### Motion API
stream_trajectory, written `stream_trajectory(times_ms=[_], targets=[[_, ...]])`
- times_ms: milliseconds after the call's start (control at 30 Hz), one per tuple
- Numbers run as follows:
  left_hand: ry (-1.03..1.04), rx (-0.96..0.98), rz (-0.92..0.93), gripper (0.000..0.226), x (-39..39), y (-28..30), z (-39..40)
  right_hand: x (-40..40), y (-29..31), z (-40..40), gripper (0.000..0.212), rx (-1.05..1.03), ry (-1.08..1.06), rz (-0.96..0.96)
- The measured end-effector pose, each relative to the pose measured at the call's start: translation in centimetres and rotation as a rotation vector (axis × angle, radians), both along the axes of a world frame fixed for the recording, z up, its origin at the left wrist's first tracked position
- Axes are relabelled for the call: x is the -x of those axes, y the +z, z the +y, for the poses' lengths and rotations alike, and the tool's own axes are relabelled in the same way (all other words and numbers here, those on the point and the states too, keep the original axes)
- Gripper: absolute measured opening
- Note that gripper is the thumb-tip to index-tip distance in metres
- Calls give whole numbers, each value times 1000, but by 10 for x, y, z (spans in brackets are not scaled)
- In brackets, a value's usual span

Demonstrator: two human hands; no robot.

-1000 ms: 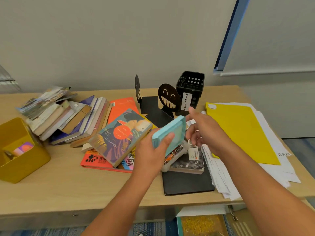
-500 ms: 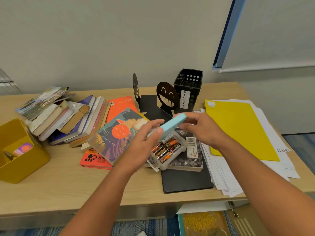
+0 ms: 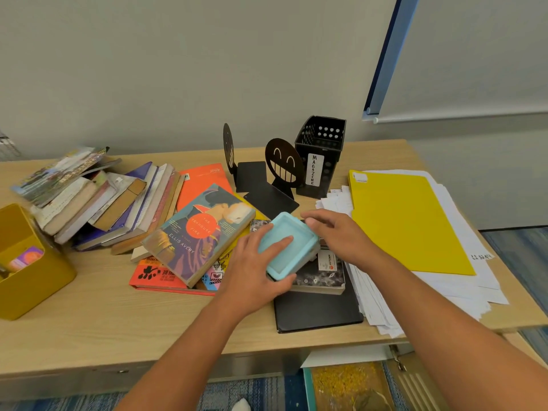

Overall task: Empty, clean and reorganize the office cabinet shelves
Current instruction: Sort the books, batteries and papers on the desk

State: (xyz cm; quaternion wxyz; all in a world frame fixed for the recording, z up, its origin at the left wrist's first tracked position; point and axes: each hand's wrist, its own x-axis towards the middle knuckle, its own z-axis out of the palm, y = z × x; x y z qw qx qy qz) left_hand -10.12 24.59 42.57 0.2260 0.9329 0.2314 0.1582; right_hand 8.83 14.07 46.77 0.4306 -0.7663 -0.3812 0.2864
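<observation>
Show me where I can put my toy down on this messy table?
Bare wood lies along the near edge of the table, between the yellow box and the black folder. More lies at the back right, behind the yellow folder. The middle is crowded with books, bookends and papers.
</observation>
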Motion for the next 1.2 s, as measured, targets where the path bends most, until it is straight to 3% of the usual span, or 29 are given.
stream_trajectory(times_ms=[200, 400, 633, 900, 1067, 1200], targets=[[-107, 111, 89, 70, 7, 2, 11, 1, -3, 1, 28, 91, 70, -57], [-131, 19, 168, 69, 7, 5, 7, 4, -2, 3, 23, 146, 78, -94], [-130, -78, 154, 67, 9, 1, 3, 5, 0, 2, 34, 201, 99, -112], [-150, 187, 256, 56, 5, 12, 9, 1, 7, 5, 33, 257, 126, -175], [-29, -150, 227, 58, -15, 24, -3, -5, 2, 11, 29, 267, -101, -260], [-11, -213, 304, 64, -27, 12, -14, -7, -9, 11, 29, 374, -87, -254]])
